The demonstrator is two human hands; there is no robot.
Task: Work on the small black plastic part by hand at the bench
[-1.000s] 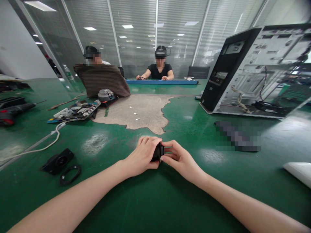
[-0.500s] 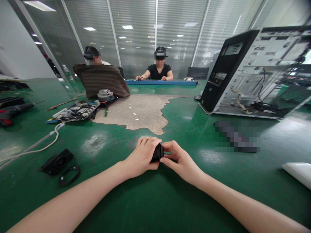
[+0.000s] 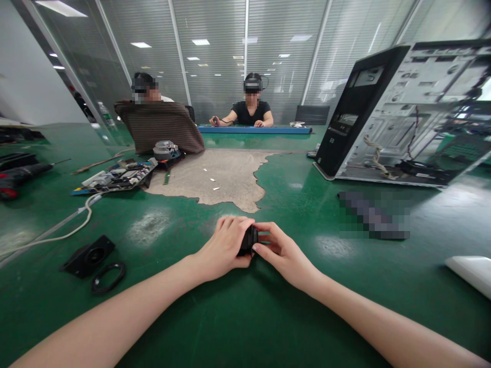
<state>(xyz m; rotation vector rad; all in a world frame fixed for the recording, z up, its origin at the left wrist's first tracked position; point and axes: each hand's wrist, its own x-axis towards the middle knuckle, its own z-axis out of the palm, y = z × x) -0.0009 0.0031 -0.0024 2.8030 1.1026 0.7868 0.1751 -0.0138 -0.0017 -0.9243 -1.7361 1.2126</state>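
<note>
Over the glossy green tabletop (image 3: pixel 245 322), the left hand (image 3: pixel 225 246) curls closed around a small black part (image 3: pixel 249 241); the right hand (image 3: pixel 286 254) pinches its right edge in a narrow grip. 1 black oval ring (image 3: pixel 97 290) lies to the left.

Single head cam, looks fwd + down across green tbl (image 3: pixel 245 322), close.

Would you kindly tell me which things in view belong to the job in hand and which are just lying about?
In the job:
black part, held between the left hand and right hand
perhaps the black ring and black square-faced part, lying untouched

Apparently just lying about:
computer tower
circuit board
power drill
white cable
</note>
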